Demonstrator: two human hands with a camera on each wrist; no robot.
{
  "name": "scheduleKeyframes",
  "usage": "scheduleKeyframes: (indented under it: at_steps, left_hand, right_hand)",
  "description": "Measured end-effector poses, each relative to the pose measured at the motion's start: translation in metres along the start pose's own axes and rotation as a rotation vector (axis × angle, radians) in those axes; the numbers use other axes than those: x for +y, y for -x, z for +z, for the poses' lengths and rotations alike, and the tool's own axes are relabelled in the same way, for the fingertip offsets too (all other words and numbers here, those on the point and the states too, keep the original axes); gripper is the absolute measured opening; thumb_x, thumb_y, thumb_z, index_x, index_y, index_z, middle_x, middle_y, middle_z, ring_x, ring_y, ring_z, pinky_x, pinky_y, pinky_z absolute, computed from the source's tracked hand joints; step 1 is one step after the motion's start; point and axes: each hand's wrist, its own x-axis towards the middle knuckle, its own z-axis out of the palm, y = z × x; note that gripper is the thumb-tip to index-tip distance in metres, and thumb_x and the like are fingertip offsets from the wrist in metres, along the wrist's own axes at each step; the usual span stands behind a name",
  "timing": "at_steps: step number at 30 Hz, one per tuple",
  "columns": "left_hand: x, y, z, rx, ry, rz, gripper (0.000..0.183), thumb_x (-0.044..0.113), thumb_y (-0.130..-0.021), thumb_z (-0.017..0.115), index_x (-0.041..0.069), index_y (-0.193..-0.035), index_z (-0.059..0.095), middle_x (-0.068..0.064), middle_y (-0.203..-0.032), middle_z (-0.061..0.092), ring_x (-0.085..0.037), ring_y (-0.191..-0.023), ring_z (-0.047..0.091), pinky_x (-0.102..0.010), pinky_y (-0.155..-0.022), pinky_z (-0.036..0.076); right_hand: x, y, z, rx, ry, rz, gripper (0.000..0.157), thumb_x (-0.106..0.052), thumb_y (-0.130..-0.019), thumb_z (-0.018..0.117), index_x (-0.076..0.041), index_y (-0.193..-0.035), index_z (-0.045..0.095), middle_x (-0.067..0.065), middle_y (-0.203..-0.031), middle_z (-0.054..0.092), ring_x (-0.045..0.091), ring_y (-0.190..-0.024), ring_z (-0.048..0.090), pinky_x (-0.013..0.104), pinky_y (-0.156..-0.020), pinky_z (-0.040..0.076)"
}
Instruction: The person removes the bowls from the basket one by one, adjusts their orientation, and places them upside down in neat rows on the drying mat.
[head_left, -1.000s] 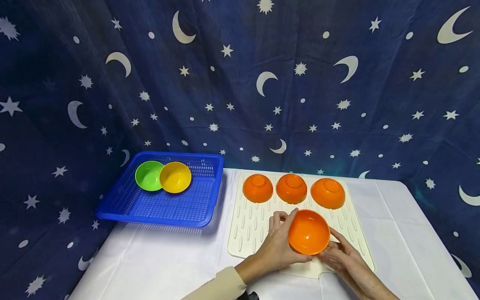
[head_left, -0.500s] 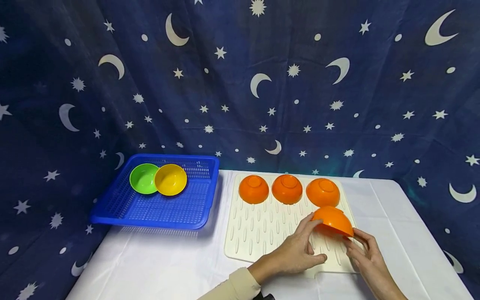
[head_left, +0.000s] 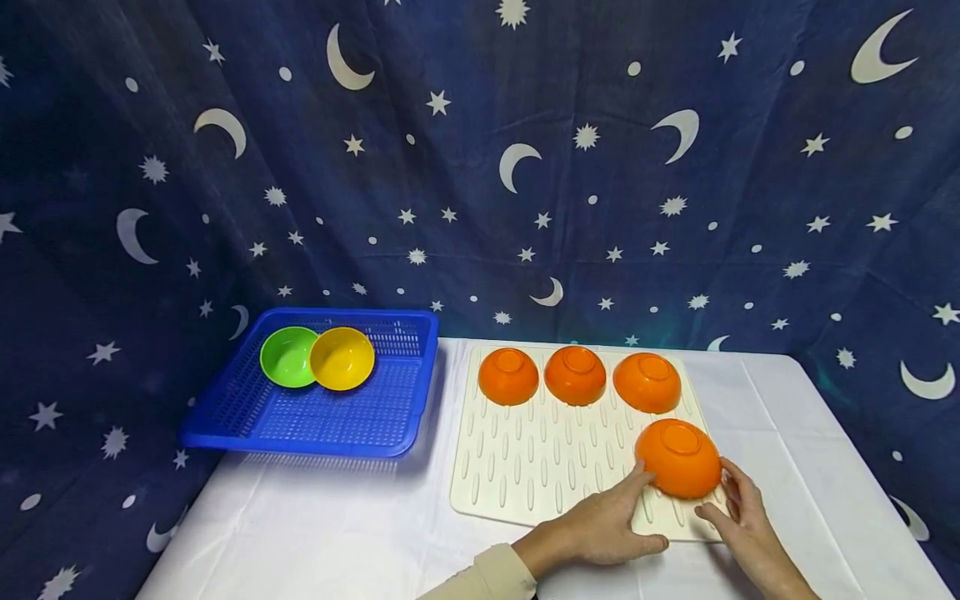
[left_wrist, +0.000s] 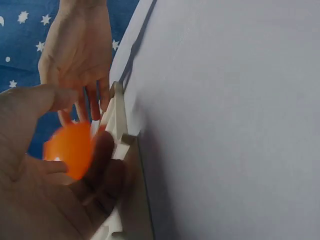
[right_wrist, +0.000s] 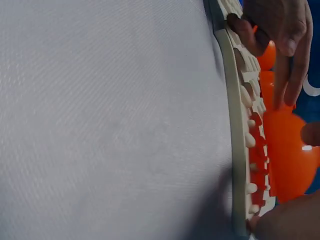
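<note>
Orange bowl (head_left: pixel 678 460) rests upside down between the two hands (head_left: pixel 609 523) (head_left: pixel 746 518).

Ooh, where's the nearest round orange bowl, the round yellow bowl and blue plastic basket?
Nearest round orange bowl (head_left: pixel 680 468), head view: outer side.
Round yellow bowl (head_left: pixel 342 358), head view: inside.
Blue plastic basket (head_left: pixel 333 419), head view: bare floor.

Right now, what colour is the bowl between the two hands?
The bowl is orange, clearest in the head view.

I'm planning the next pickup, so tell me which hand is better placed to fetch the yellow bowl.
Probably the left hand: it is nearer the blue basket holding the yellow bowl. The right hand is across the front orange bowl, farther away.
</note>
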Motion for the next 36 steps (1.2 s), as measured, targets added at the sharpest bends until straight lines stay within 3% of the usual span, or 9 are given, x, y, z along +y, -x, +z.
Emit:
scheduleKeyframes:
  at_steps: [6,8,11,14,19,24,29,32,36]
  left_hand:
    - [0.004,0.001,0.005,-0.041,-0.117,-0.002,0.072,0.048,-0.096,0.064,0.025,-0.158,0.035,-0.007,-0.166,0.019,-0.012,-0.13,0.049,-0.019,-0.085,0.049]
    - [0.005,0.0,0.004,-0.019,-0.102,-0.012,0.07,0.048,-0.096,0.064,0.024,-0.156,0.038,-0.008,-0.167,0.018,-0.013,-0.124,0.054,-0.02,-0.083,0.05]
    - [0.005,-0.003,0.002,0.02,-0.061,-0.025,0.062,0.046,-0.096,0.064,0.022,-0.149,0.046,-0.011,-0.167,0.016,-0.015,-0.115,0.06,-0.023,-0.078,0.052]
    - [0.005,-0.006,0.003,0.021,-0.022,-0.031,0.047,0.045,-0.096,0.065,0.021,-0.137,0.058,-0.015,-0.166,0.017,-0.015,-0.109,0.063,-0.023,-0.078,0.052]
    - [0.004,-0.003,0.009,-0.001,-0.048,-0.023,0.031,0.044,-0.096,0.066,0.026,-0.121,0.068,-0.019,-0.164,0.019,-0.014,-0.111,0.06,-0.02,-0.083,0.049]
    - [0.008,-0.003,0.011,-0.014,-0.107,-0.029,0.033,0.046,-0.096,0.064,0.029,-0.124,0.067,-0.019,-0.163,0.023,-0.01,-0.099,0.063,-0.018,-0.079,0.049]
    - [0.013,-0.001,0.009,-0.099,-0.269,0.021,0.039,0.05,-0.097,0.061,0.03,-0.13,0.067,-0.015,-0.159,0.034,-0.008,-0.099,0.066,-0.015,-0.068,0.05]
    - [0.013,0.0,0.002,-0.109,-0.273,0.058,0.039,0.05,-0.099,0.058,0.029,-0.13,0.068,-0.005,-0.153,0.045,-0.007,-0.118,0.059,-0.018,-0.079,0.051]
    - [0.015,0.005,-0.01,-0.079,-0.215,0.088,0.036,0.046,-0.101,0.057,0.027,-0.129,0.069,0.014,-0.126,0.065,0.005,-0.102,0.058,-0.016,-0.079,0.047]
  right_hand:
    - [0.002,0.001,0.001,-0.005,0.203,-0.01,0.09,-0.023,-0.1,0.063,0.01,-0.157,0.002,0.038,-0.15,0.002,0.054,-0.135,0.009,0.0,-0.082,0.016]
    - [0.002,0.001,0.002,0.015,0.219,-0.044,0.092,-0.022,-0.099,0.064,0.008,-0.158,0.0,0.038,-0.149,0.007,0.054,-0.133,0.01,0.005,-0.091,0.017]
    - [0.003,-0.001,0.002,0.034,0.244,-0.117,0.094,-0.018,-0.097,0.066,0.006,-0.158,-0.002,0.041,-0.148,0.01,0.06,-0.133,0.007,0.043,-0.113,0.016]
    - [0.002,-0.002,0.004,0.033,0.272,-0.152,0.093,-0.015,-0.095,0.066,0.009,-0.157,0.0,0.043,-0.147,0.011,0.063,-0.131,0.007,0.078,-0.099,0.012]
    - [-0.001,0.001,0.007,0.002,0.323,-0.122,0.094,-0.021,-0.095,0.066,0.01,-0.156,0.003,0.04,-0.146,0.013,0.059,-0.131,0.011,0.079,-0.098,0.019]
    - [-0.001,0.004,0.005,0.017,0.436,-0.182,0.094,-0.02,-0.091,0.07,0.008,-0.156,0.008,0.037,-0.145,0.021,0.056,-0.127,0.021,0.079,-0.094,0.026]
    - [0.0,0.002,0.003,0.001,0.529,-0.138,0.096,-0.024,-0.092,0.071,0.008,-0.156,0.007,0.038,-0.145,0.022,0.057,-0.129,0.019,0.08,-0.097,0.024]
    - [0.001,0.0,0.003,-0.002,0.547,-0.145,0.096,-0.026,-0.092,0.072,0.007,-0.155,0.009,0.038,-0.146,0.022,0.057,-0.128,0.018,0.079,-0.097,0.024]
    - [0.004,-0.001,0.0,-0.023,0.552,-0.134,0.098,-0.031,-0.092,0.073,0.003,-0.157,0.009,0.037,-0.15,0.022,0.058,-0.129,0.018,0.079,-0.094,0.025]
